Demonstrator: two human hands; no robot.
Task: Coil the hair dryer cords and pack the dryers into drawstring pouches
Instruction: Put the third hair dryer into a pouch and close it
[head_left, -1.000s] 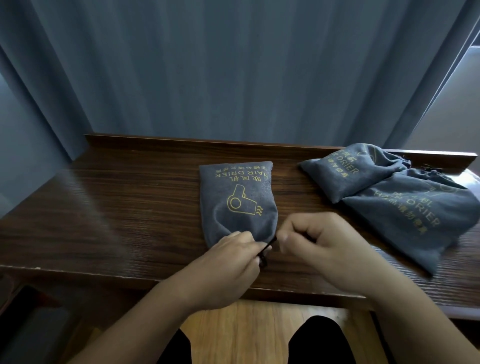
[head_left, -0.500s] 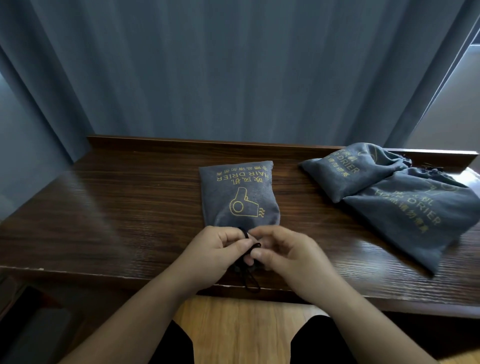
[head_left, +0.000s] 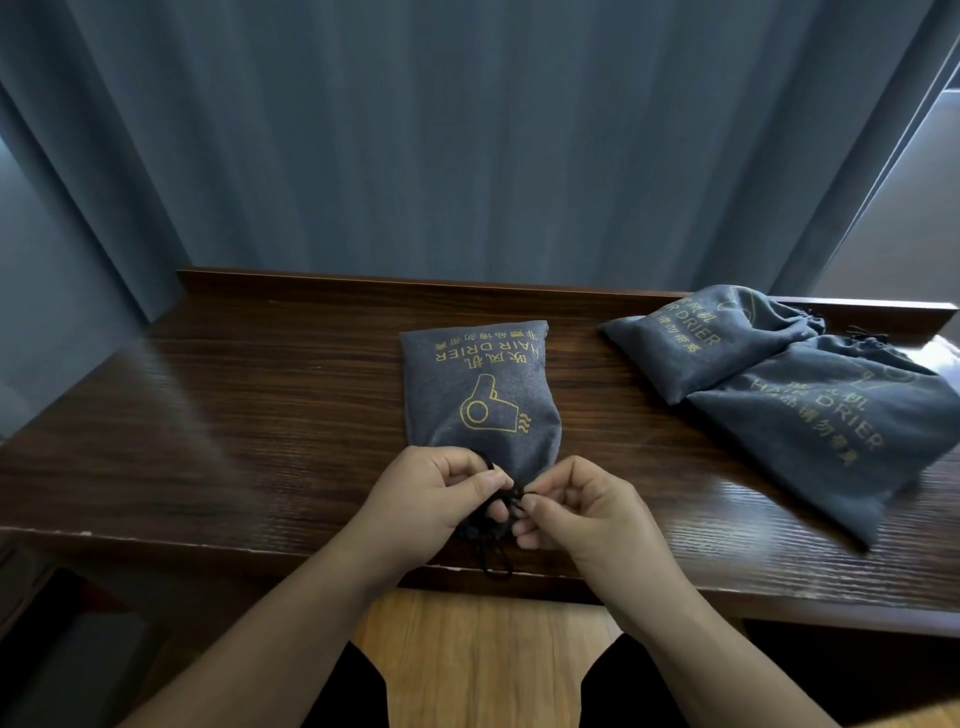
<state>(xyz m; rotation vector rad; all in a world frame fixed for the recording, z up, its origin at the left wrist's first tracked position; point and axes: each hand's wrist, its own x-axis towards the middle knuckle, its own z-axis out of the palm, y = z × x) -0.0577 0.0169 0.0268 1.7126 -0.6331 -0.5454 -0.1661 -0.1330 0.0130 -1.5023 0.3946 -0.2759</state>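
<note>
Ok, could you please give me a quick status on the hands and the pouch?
Left hand and right hand both pinching the black drawstring. Centre pouch flat on desk, mouth gathered. Nothing in the way.

We note a dark wood-grain worktop (head_left: 218, 441) with a raised back ledge. One grey pouch (head_left: 478, 384) lies flat at centre, its cinched mouth toward the near edge. Two more grey pouches (head_left: 810, 410) lie at right, overlapping, well apart from it.
</note>
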